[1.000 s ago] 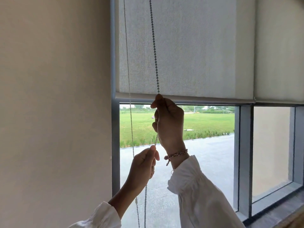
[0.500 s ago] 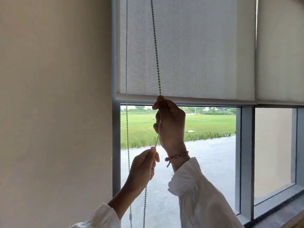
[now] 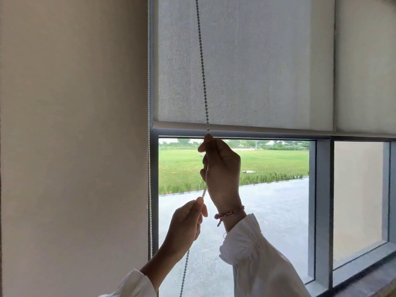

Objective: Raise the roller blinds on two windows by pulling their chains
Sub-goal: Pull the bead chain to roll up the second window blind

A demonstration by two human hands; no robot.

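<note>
A grey roller blind (image 3: 246, 61) covers the upper part of the left window, its bottom bar (image 3: 257, 128) just above my hands. A second blind (image 3: 366, 61) hangs at the same height over the right window. One strand of the bead chain (image 3: 201, 61) runs down in front of the left blind. My right hand (image 3: 221, 168) grips it just under the bottom bar. My left hand (image 3: 186, 224) pinches the same strand lower down. The other strand (image 3: 150, 168) hangs along the window frame.
A plain beige wall (image 3: 72, 146) fills the left half of the view. A grey mullion (image 3: 323, 211) divides the two windows, with a sill (image 3: 364, 273) at the lower right. Outside lie pavement and a lawn.
The back strand of the chain has swung left against the window frame. Both hands keep their grip at about the same height, and the blind's bottom bar has barely moved.
</note>
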